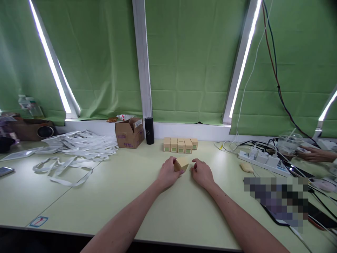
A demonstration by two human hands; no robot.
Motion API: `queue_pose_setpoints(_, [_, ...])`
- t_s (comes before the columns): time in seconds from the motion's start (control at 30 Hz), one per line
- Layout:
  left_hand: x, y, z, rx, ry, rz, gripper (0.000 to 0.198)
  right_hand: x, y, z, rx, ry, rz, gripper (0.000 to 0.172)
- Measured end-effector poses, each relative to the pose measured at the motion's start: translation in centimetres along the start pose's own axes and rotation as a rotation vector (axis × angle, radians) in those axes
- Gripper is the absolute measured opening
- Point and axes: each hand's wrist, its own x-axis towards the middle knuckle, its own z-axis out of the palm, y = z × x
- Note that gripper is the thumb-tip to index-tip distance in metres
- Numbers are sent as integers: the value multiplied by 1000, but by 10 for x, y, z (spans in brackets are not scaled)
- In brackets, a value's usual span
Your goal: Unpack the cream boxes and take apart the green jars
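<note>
My left hand (168,174) is curled around a small tan cardboard box (182,164) that sits tilted on the pale green table (110,196). My right hand (201,173) rests just to the right of that box, fingers bent, its fingertips near the box's edge; I cannot tell if they touch it. Behind my hands, a row of several small tan boxes with green labels (180,144) stands side by side near the window sill.
An open brown carton (129,133) and a black cylinder (149,130) stand at the back. A heap of white straps (79,146) lies at left. A power strip (264,161) with cables lies at right, where another person's hand (312,154) rests.
</note>
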Motion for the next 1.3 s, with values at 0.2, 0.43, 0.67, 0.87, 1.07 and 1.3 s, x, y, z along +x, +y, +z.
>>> queue_pose_setpoints(0.2, [4,-5,-7,110,306,318,44,-6,-8,-3,152,199,-80,27])
queue_pose_setpoints(0.43, [5,0,-14,282,658,678,50,-18,-28,-15,339,534,-385,33])
queue_pose_setpoints(0.67, [1,4,-12,339,632,812,51,-26,-39,-19,407,523,-530,47])
queue_pose_setpoints(0.87, [1,6,-7,372,614,870,49,-27,-39,-15,418,485,-551,48])
queue_pose_setpoints(1.07, [2,5,-6,367,617,883,48,-28,-39,-15,444,459,-538,50])
queue_pose_setpoints(1.3, [2,4,-5,418,556,879,45,-29,-39,-12,417,406,-528,57])
